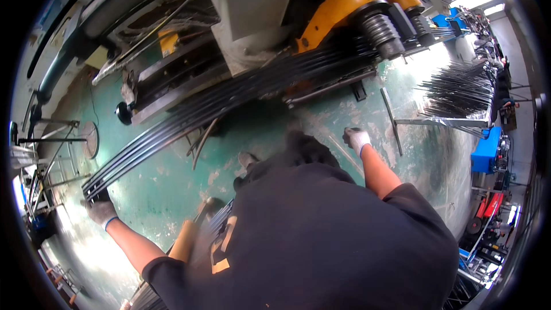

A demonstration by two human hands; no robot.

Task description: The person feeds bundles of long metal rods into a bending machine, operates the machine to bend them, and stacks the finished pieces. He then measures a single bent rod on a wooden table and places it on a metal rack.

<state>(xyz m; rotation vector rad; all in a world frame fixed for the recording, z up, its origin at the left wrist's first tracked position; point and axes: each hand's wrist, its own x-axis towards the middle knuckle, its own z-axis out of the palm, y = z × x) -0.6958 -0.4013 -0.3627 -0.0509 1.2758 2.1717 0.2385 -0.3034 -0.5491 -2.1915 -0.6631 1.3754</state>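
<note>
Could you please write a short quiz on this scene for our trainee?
1. Which hand is at the left end of the long rods?
A) left only
B) right only
C) both

2. True or false: the floor is green, with pale worn patches.

3. Fill the gap: the pile of thin dark bars lies toward the ____ side of the picture.

Key
1. A: the left hand is there, while the right hand is well away from the rods.
2. True.
3. Right.
</note>
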